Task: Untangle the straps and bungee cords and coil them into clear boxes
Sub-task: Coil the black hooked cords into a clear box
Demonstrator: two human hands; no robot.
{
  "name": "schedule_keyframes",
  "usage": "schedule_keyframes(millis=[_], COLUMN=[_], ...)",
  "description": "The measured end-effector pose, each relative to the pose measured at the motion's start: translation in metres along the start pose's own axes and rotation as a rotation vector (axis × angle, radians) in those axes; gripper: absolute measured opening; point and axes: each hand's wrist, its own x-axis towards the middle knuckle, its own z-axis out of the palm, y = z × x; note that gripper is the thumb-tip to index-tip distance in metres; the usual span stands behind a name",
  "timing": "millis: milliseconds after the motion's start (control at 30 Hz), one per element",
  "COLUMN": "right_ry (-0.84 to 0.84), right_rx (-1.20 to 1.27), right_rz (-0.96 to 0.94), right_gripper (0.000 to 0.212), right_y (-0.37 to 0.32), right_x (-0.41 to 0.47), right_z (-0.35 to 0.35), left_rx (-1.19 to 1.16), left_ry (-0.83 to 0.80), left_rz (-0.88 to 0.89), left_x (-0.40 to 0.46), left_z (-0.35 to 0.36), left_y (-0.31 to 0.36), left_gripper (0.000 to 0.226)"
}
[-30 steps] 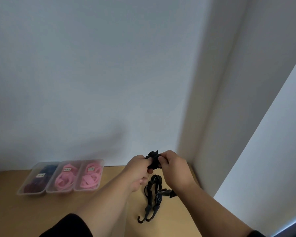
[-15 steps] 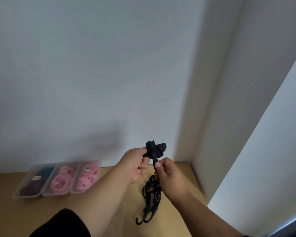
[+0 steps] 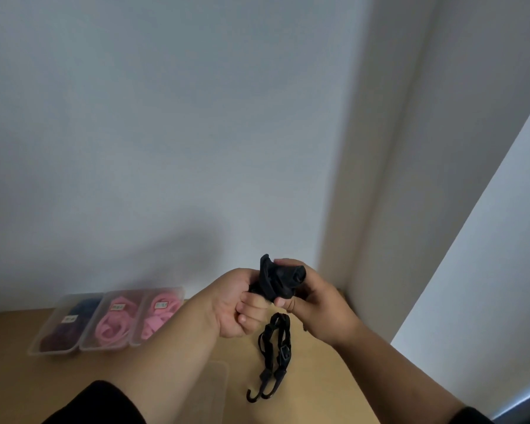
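While both hands' fingers [image 3: 251, 304] clamp the black strap [image 3: 280, 278], hooks [image 3: 259, 396] dangle.

Both forearms are reaching forward and meeting above the table. The left hand [image 3: 233, 301] is curling into a fist around a black strap bundle [image 3: 280, 278], knuckles facing right. The right hand [image 3: 315, 304] is pinching the same bundle from the other side, thumb underneath.

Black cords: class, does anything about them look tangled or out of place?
Yes. The black bungee cords hang in a knotted bunch, hooks dangling over the table. Both the left hand and right hand grip the wadded top; nothing is coiled yet.
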Motion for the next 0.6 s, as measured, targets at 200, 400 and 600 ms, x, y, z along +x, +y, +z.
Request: schedule_keyframes(millis=[200,400,600], right_ry=[0.179,0.264,-0.059], right_rx=[0.086,0.057,-0.023], right_rz=[0.125,0.303,0.361], right_gripper=[0.010,0.017,0.036], right_y=[-0.002,0.000,-0.001], right_x=[0.002,0.000,0.000], right_z=[0.009,0.022,0.024], left_rx=[-0.038,-0.025,0.058], left_ry=[0.258,0.371,0.487], left_rz=[0.084,0.426,0.416], left_x=[0.003,0.009,0.010], left_z=[0.007,0.014,0.011], left_y=[-0.008,-0.022,-0.035], left_gripper=[0.029,0.041,0.047])
